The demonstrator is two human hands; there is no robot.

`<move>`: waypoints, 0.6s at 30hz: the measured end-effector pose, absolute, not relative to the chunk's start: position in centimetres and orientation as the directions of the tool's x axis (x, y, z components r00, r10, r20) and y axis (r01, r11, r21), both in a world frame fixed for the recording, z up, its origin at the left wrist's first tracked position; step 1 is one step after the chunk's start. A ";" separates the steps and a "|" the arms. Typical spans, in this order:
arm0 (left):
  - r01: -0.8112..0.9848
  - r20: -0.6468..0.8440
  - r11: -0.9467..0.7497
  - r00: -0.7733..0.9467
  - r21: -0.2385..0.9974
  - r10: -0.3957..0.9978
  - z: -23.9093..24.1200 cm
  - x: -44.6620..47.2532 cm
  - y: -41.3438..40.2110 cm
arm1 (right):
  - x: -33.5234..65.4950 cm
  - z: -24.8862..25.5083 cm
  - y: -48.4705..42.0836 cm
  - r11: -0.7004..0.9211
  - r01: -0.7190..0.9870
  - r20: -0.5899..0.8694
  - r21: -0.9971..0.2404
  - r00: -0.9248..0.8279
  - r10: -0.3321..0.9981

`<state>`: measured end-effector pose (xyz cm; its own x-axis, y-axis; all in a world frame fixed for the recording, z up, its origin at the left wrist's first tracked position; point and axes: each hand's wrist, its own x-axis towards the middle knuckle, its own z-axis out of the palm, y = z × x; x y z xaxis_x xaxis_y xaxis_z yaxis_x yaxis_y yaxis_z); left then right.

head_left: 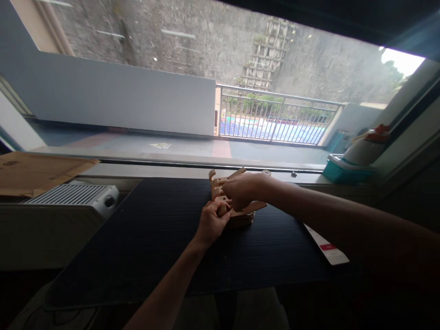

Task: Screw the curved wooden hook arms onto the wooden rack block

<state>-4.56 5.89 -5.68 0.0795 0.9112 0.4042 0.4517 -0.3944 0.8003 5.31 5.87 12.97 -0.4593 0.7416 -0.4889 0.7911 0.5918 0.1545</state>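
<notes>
A small wooden assembly of flat notched pieces (220, 179) rests on a dark ribbed mat (144, 238) near the window. My left hand (212, 222) is closed around the lower left part of the wooden assembly. My right hand (240, 190) reaches in from the right and curls over its top, fingers pinched on one of the wooden pieces. The hands cover the middle of the assembly; hooked ends stick out at the upper left.
A white card with a red label (327, 246) lies on the mat at right. A white ribbed heater (68, 197) and cardboard (37, 170) sit at left. A teal box with a white object (349, 170) stands on the sill at right. The window (220, 91) lies beyond.
</notes>
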 end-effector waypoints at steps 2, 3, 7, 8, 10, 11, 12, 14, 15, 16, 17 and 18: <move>0.460 0.408 -0.392 0.068 0.797 0.910 -5.6 -4.5 5.9 | 5.5 13.4 5.7 0.622 0.750 -0.492 0.225 -0.464 0.737; 0.462 0.411 -0.391 0.062 0.796 0.910 -5.7 -4.5 5.8 | 5.6 13.5 5.7 0.649 0.725 -0.474 0.232 -0.498 0.726; 0.463 0.420 -0.402 0.069 0.790 0.905 -5.9 -4.5 5.8 | 5.8 12.7 6.3 0.734 0.664 -0.391 0.142 -0.644 0.658; 0.463 0.423 -0.406 0.071 0.788 0.903 -6.0 -4.5 5.8 | 5.8 12.5 6.4 0.734 0.666 -0.393 0.131 -0.645 0.655; 0.465 0.425 -0.406 0.069 0.787 0.902 -6.1 -4.5 5.9 | 5.8 11.9 6.5 0.708 0.694 -0.391 0.129 -0.620 0.680; 0.464 0.425 -0.405 0.066 0.788 0.903 -6.1 -4.5 5.9 | 5.8 11.8 6.5 0.683 0.718 -0.381 0.131 -0.600 0.704; 0.462 0.425 -0.404 0.063 0.789 0.903 -6.1 -4.5 5.9 | 5.8 11.7 6.5 0.656 0.743 -0.364 0.131 -0.580 0.729; 0.459 0.419 -0.401 0.066 0.793 0.905 -6.0 -4.5 6.0 | 5.9 11.7 6.3 0.603 0.787 -0.341 0.128 -0.536 0.772; 0.457 0.414 -0.397 0.067 0.796 0.908 -5.8 -4.5 6.0 | 6.0 11.9 6.3 0.582 0.802 -0.347 0.132 -0.513 0.785; 0.456 0.409 -0.392 0.067 0.799 0.910 -5.7 -4.4 5.9 | 6.1 12.1 6.3 0.575 0.806 -0.365 0.138 -0.499 0.786; 0.456 0.406 -0.390 0.067 0.800 0.911 -5.5 -4.4 5.9 | 6.2 12.3 6.3 0.582 0.800 -0.391 0.144 -0.494 0.776; 0.455 0.407 -0.391 0.068 0.800 0.911 -5.2 -4.4 5.9 | 6.2 12.5 6.4 0.601 0.785 -0.419 0.149 -0.500 0.758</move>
